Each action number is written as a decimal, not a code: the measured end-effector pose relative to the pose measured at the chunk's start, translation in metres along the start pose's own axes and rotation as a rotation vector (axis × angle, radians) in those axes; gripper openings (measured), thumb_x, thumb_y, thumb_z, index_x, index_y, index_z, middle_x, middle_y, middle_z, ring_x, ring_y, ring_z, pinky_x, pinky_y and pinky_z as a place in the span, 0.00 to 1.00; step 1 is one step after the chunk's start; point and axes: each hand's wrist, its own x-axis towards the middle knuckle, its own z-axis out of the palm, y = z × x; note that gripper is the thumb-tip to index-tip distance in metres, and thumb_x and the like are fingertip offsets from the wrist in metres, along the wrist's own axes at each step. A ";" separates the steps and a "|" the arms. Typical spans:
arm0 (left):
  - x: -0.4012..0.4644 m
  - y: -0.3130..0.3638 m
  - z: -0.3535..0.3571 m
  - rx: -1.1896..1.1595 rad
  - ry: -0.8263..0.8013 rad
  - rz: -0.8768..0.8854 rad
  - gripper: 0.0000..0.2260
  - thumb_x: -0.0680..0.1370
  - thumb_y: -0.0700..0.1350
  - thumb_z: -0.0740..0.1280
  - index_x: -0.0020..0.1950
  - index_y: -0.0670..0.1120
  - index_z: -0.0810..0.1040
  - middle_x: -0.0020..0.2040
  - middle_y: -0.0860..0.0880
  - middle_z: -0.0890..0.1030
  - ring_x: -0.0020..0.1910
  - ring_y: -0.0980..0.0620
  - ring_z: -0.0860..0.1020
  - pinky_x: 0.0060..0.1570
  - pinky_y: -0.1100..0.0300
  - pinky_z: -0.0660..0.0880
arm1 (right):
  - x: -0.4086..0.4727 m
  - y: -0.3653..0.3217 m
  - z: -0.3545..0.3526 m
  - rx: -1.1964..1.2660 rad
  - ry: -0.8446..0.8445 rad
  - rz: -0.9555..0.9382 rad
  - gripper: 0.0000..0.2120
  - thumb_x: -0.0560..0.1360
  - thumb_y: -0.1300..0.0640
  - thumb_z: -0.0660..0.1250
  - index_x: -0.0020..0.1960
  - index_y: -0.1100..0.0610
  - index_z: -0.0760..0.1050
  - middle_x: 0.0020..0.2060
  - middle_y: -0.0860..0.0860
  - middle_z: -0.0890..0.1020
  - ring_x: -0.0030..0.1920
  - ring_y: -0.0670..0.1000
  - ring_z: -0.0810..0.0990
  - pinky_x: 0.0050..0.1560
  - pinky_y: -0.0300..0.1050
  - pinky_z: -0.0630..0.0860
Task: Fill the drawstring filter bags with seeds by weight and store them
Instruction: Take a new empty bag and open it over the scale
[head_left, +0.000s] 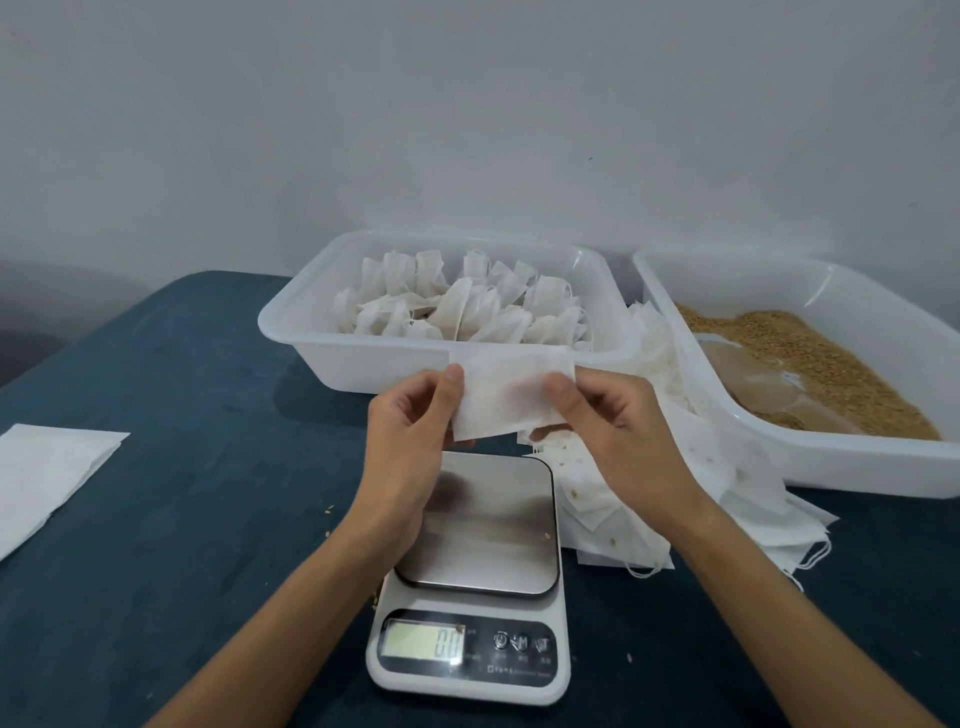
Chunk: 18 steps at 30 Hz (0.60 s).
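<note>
An empty white filter bag (506, 397) is held flat in the air above the kitchen scale (475, 525). My left hand (410, 421) pinches its left edge and my right hand (608, 410) pinches its right edge. The scale's steel plate is bare and its display (423, 643) reads 0.0. A white tub (358, 358) behind the hands holds several filled, tied bags (462, 306). At the right, a second white tub (852, 462) holds brown seeds (810, 348) and a clear scoop (763, 395). A pile of empty bags (649, 499) lies between scale and seed tub.
The table has a dark blue cover (182, 467). A folded white cloth (47, 473) lies at the left edge. A few loose seeds are scattered near the scale. A plain grey wall stands behind the tubs.
</note>
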 end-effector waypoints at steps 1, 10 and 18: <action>0.001 -0.002 0.000 0.032 0.032 0.011 0.16 0.85 0.50 0.65 0.52 0.37 0.82 0.49 0.30 0.79 0.45 0.44 0.77 0.55 0.30 0.77 | 0.000 0.000 0.000 -0.049 0.000 -0.019 0.12 0.81 0.56 0.63 0.52 0.58 0.84 0.46 0.45 0.87 0.44 0.44 0.84 0.44 0.34 0.79; -0.009 -0.017 0.007 0.736 -0.174 0.696 0.39 0.73 0.47 0.74 0.81 0.42 0.63 0.75 0.47 0.70 0.78 0.49 0.65 0.80 0.46 0.58 | -0.004 0.002 0.003 -0.245 0.027 -0.070 0.21 0.82 0.46 0.63 0.36 0.58 0.70 0.24 0.51 0.70 0.24 0.52 0.79 0.27 0.39 0.70; -0.007 -0.017 0.005 0.790 -0.117 0.648 0.22 0.69 0.38 0.79 0.62 0.44 0.79 0.54 0.50 0.79 0.53 0.48 0.76 0.58 0.49 0.71 | -0.008 -0.007 0.005 -0.221 0.055 -0.131 0.23 0.79 0.31 0.55 0.47 0.43 0.82 0.26 0.54 0.80 0.21 0.52 0.78 0.28 0.34 0.69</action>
